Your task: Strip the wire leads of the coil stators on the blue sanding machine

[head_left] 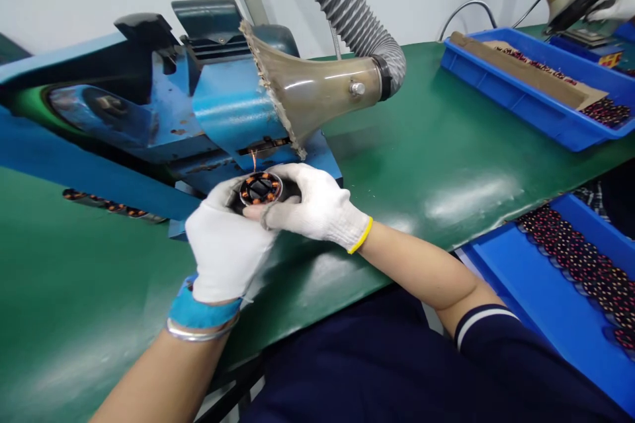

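Between my two white-gloved hands is a round motor stator (260, 189) with a black core, copper windings and a metallic rim. My left hand (225, 238) grips it from the left. From the right, my right hand (312, 201) holds it, with a thumb along its near edge. A few thin copper wires (254, 160) stick up from the stator toward the slot of the blue belt machine (233, 106). Above the slot sits a cloudy, frayed-edged suction hood (322, 89). Parts of the fingers behind the stator are hidden.
A ribbed grey hose (347, 3) runs up from the hood. On the green table (397, 145) stands a blue tray (520, 109) with cardboard and parts. Lower right, another blue bin (526, 284) holds several stators. More stators (112, 205) lie left of the machine. A co-worker's gloved hand (612, 5) shows at far right.
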Motion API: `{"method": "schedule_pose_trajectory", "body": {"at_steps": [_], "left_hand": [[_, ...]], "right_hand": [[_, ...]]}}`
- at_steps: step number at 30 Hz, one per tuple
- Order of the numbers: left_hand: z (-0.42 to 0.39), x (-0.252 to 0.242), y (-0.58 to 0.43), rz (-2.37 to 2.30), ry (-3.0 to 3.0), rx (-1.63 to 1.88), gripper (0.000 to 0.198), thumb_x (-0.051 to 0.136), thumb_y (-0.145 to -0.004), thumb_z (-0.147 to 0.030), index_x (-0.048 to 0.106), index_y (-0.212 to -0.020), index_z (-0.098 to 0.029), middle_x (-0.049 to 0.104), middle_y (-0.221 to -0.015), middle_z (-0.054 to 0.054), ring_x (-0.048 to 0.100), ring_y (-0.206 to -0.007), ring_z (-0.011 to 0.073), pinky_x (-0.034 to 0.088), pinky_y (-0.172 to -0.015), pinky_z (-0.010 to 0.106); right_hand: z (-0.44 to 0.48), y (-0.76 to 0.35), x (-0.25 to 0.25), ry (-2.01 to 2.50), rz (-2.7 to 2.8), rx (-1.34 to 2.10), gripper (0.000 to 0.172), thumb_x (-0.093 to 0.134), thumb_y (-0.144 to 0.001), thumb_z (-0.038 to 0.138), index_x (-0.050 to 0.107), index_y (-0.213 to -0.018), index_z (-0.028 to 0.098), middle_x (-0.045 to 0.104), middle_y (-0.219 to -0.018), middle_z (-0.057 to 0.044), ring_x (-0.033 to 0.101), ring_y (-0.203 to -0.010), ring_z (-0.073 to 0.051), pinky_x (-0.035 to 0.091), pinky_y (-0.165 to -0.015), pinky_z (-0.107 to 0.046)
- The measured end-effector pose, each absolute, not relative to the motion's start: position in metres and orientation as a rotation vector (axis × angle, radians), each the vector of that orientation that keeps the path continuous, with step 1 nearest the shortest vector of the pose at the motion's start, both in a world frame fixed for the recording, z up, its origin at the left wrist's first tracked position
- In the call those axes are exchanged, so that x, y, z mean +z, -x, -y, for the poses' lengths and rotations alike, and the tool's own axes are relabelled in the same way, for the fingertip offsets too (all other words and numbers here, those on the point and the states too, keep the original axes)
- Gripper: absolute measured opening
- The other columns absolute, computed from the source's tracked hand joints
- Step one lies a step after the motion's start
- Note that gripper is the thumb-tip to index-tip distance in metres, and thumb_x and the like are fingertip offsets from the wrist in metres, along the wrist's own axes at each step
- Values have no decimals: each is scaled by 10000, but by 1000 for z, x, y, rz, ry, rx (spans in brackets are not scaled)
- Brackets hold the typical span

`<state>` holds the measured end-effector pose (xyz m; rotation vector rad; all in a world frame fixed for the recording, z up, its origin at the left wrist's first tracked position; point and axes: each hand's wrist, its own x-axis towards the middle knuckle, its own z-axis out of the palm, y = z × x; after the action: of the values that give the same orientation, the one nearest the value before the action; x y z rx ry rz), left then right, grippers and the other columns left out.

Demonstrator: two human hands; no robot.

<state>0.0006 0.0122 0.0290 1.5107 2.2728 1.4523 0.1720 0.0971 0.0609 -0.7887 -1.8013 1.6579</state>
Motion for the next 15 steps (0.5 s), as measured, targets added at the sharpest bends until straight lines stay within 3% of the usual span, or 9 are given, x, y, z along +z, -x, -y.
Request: {"method": "schedule_pose_trajectory", "body": {"at_steps": [4,6,10,15], "left_hand": [[-30,43,-5,-2231,-1520,1402,560,852,-768,-630,961,-1130,-216,966,-1054,130,933,-1062,423,791,-995,536],[-35,49,-7,-2219,-1549,1394,560,799,-807,-627,964,-1138,-207,970,-1071,137,933,-1085,425,782,-1030,542],[-38,55,-5,-2208,-1611,1372,575,737,-870,-605,967,-1173,-173,965,-1072,156,920,-1080,437,751,-1117,602],[-39,64,-5,-2248,-1652,1296,552,736,-881,-604,959,-1097,-147,926,-954,140,890,-966,406,754,-1006,557]], "right_hand": [[-97,-166,60,851,1723,1664,563,1164,-931,616,902,-1219,210,853,-931,8,849,-998,-277,692,-967,-363],[-95,-167,63,828,1685,1652,501,1070,-1021,663,871,-1164,226,842,-930,16,840,-1026,-256,664,-947,-331],[-86,-172,71,839,1592,1646,525,1025,-1024,736,812,-1039,257,819,-920,13,825,-1046,-272,677,-956,-343],[-86,-171,67,837,1550,1639,463,970,-1082,688,854,-1102,240,840,-978,10,822,-1069,-259,704,-1052,-348]]}}
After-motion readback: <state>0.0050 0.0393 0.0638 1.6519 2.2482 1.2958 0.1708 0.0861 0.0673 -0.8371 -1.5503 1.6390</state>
